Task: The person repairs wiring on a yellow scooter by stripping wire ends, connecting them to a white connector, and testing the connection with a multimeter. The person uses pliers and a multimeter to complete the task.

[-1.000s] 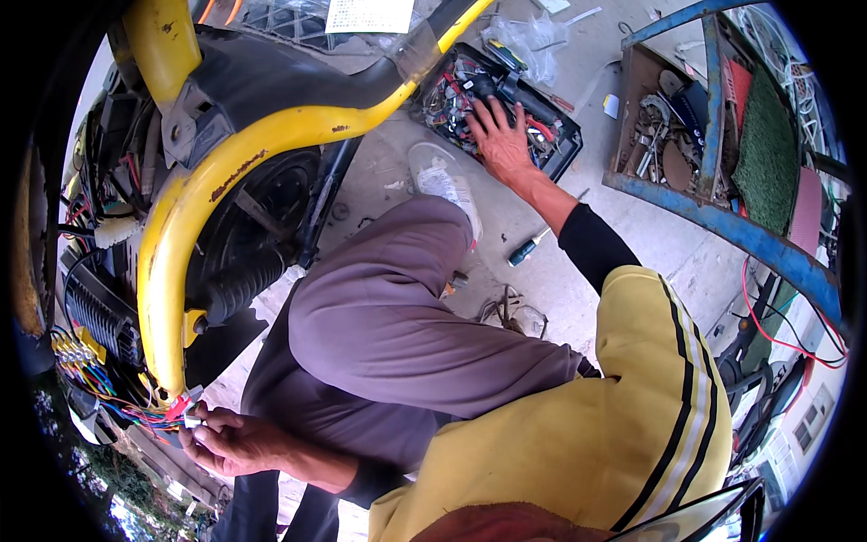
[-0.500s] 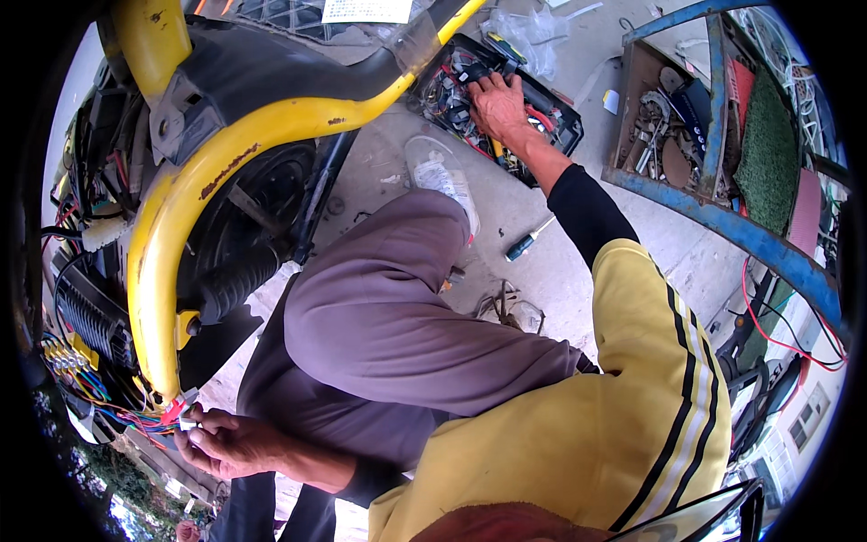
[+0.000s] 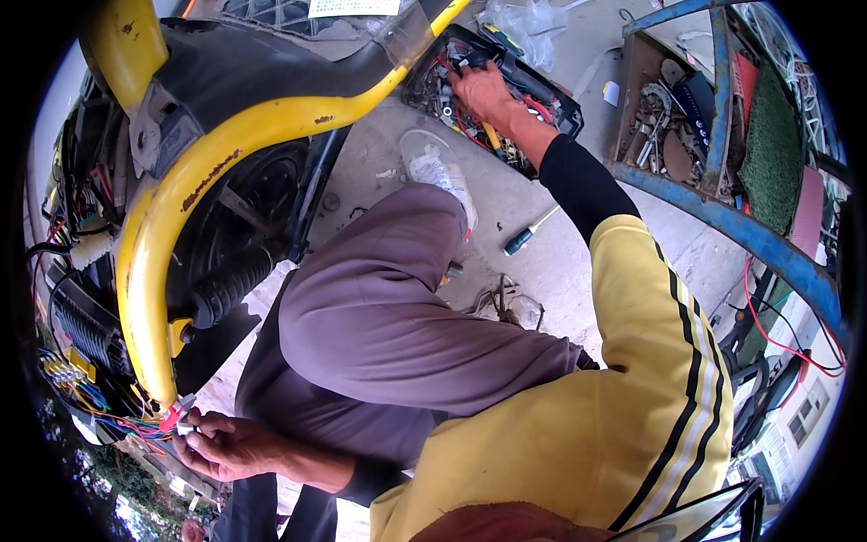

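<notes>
My left hand point(image 3: 212, 443) pinches a small white connector point(image 3: 185, 429) beside a red connector point(image 3: 170, 417) and a bundle of coloured wires point(image 3: 104, 415), at the lower end of the yellow scooter frame point(image 3: 140, 298). My right hand point(image 3: 483, 95) reaches into a black open toolbox point(image 3: 564, 122) crammed with tools and leads. Its fingers are curled over dark items near the upper left, and what they grip is hidden. A yellow-handled tool point(image 3: 490, 135) lies below that hand in the box.
A rusty blue metal frame point(image 3: 768, 244) with a bin of metal parts point(image 3: 655, 126) stands at right. A screwdriver point(image 3: 519, 239) lies on the floor near my shoe point(image 3: 438, 172). A plastic bag point(image 3: 533, 27) lies beyond the toolbox. Part of another person point(image 3: 192, 528) shows at lower left.
My right hand has moved up and left within the toolbox, its fingers now more curled, uncovering the yellow-handled tool. My left hand stays at the connector.
</notes>
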Motion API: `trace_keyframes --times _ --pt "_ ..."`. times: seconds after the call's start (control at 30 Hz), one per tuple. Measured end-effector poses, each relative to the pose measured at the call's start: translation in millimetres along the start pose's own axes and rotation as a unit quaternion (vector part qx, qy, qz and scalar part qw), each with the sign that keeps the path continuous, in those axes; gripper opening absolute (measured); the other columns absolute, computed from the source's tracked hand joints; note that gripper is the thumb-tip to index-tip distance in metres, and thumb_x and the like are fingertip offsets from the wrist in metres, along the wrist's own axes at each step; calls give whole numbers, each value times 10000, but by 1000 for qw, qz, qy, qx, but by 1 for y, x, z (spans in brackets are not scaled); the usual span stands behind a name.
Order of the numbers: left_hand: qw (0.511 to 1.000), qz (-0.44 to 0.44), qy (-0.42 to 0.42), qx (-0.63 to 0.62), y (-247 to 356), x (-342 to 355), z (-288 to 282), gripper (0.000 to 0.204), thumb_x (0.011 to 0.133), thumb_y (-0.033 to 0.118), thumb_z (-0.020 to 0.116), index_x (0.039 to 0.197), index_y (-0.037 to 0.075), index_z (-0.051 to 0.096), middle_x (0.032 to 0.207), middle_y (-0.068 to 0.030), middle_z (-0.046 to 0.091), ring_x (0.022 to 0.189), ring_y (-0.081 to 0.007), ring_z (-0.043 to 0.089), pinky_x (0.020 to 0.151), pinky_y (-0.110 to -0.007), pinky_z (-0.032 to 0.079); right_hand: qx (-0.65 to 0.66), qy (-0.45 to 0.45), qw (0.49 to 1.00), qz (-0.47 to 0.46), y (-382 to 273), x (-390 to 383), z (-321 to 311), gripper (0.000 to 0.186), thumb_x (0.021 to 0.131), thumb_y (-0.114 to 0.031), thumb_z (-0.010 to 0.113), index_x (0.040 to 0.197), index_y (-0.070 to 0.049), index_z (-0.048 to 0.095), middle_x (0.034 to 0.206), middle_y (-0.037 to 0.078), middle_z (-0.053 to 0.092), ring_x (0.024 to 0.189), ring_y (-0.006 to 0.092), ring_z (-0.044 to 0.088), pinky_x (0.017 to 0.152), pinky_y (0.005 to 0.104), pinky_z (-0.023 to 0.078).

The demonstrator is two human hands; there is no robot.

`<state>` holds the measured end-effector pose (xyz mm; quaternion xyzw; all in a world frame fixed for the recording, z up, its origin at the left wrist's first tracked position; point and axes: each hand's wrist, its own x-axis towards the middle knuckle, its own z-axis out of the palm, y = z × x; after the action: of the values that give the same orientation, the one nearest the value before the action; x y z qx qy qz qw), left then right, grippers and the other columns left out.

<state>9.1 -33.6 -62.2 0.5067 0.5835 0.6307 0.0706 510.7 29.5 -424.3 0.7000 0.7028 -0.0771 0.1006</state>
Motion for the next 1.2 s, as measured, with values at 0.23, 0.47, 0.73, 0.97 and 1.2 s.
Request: trace_keyframes --times 0.23,0.47,0.73,0.97,1.2 --pt "999 -8 -24 -32 -9 7 -16 359 991 73 627 1292 -106 549 998 -255 704 652 -136 561 728 -234 505 103 -27 994 7 16 13 -3 516 879 -308 729 1313 -68 588 1174 127 673 1080 345 683 962 504 500" --pt "995 39 -15 86 -2 1 -2 363 1004 94 614 1304 -102 554 986 -229 716 595 -104 481 694 -218 483 106 94 990 -27 8 -27 -3 474 823 -267 758 1247 -95 635 1243 121 636 1159 327 614 982 484 483" --pt "997 32 -16 63 -3 1 -1 356 1009 99 607 1300 -104 569 1012 -231 721 603 -107 499 646 -208 473 14 65 998 -25 -17 -39 1 629 773 -300 785 1348 -128 597 1425 128 545 1352 341 472 1154 605 299" --pt "994 74 -22 79 -2 -1 6 354 1005 103 604 1290 -105 572 1008 -232 719 614 -106 540 609 -203 420 61 34 997 16 -11 -22 2 529 821 -182 721 1335 -158 597 1419 122 538 1303 333 509 1109 590 347" --pt "995 63 -28 72 -5 4 -3 338 1008 114 594 1266 -103 576 986 -219 718 582 -100 529 584 -187 400 94 160 979 -90 0 -32 7 268 843 -168 659 1091 -171 760 1389 88 562 1387 300 458 1155 647 288"
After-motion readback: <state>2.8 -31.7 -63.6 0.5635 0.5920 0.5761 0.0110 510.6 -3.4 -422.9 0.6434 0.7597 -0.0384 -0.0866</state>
